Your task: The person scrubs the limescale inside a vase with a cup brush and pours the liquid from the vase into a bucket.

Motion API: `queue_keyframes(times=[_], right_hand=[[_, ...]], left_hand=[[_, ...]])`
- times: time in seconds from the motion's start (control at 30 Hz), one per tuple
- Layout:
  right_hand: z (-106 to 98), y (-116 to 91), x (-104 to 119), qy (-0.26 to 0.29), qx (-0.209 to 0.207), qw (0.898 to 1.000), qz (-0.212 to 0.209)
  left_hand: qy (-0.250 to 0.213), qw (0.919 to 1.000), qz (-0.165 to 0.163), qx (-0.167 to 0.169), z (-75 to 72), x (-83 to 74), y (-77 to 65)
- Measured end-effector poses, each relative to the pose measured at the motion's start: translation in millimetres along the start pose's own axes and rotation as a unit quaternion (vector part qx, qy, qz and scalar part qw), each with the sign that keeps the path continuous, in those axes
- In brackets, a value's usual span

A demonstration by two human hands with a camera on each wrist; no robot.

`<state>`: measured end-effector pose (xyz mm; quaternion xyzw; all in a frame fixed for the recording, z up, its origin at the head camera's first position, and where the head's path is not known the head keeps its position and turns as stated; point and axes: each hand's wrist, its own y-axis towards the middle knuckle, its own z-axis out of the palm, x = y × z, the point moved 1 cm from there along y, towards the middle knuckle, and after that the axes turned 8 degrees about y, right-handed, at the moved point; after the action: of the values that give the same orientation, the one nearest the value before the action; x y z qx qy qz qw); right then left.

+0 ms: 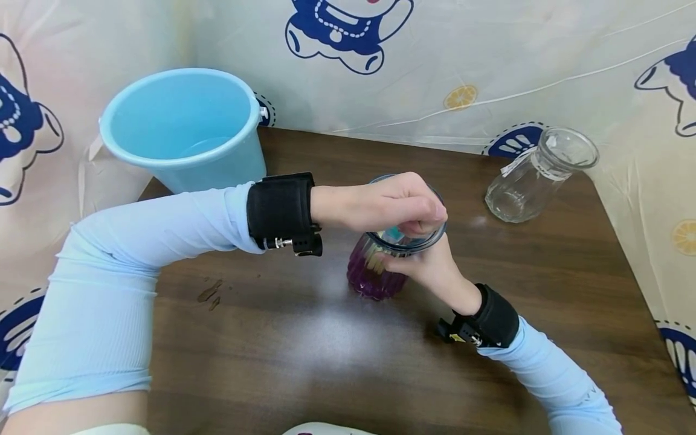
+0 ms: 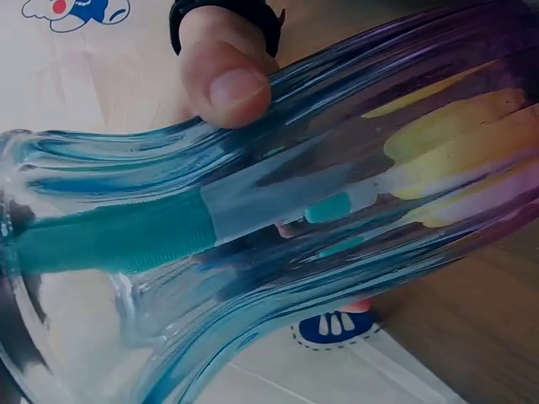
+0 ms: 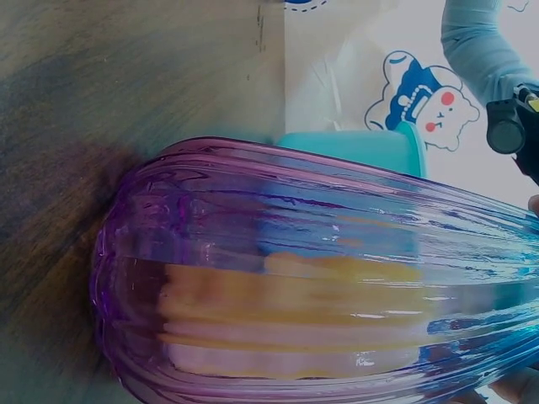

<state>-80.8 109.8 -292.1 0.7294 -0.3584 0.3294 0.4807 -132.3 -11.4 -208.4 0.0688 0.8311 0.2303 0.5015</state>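
Note:
A ribbed glass vase, purple at the base and blue toward its flared mouth, stands tilted on the dark wooden table. My right hand grips it round the neck, thumb on the near side. Over the mouth is my left hand, its fingers curled round the handle of a bottle brush. Through the glass, the left wrist view shows the brush's teal ridged handle and its yellow and white sponge head. In the right wrist view the sponge lies inside the vase's lower part.
A light blue bucket stands at the back left. A clear glass vase with a tag at its neck is at the back right. Wet spots mark the table at left. Part of a white object shows at the bottom edge.

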Motion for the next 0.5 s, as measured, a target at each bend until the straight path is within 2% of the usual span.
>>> queue_keyframes(times=[0.23,0.33,0.5], right_hand=[[-1,-6,-27,-0.006,0.0,1.0,-0.001],[-1,-4,-25,-0.007,-0.001,1.0,-0.013],[1,1,-6,0.013,0.001,1.0,-0.023]], left_hand=[[0.008,0.9994,0.033,-0.003,-3.8,-10.3,7.4],[0.022,0.9984,0.051,-0.009,-7.1,-20.1,13.9],[0.031,0.9953,0.085,-0.035,-13.9,-39.8,25.5]])
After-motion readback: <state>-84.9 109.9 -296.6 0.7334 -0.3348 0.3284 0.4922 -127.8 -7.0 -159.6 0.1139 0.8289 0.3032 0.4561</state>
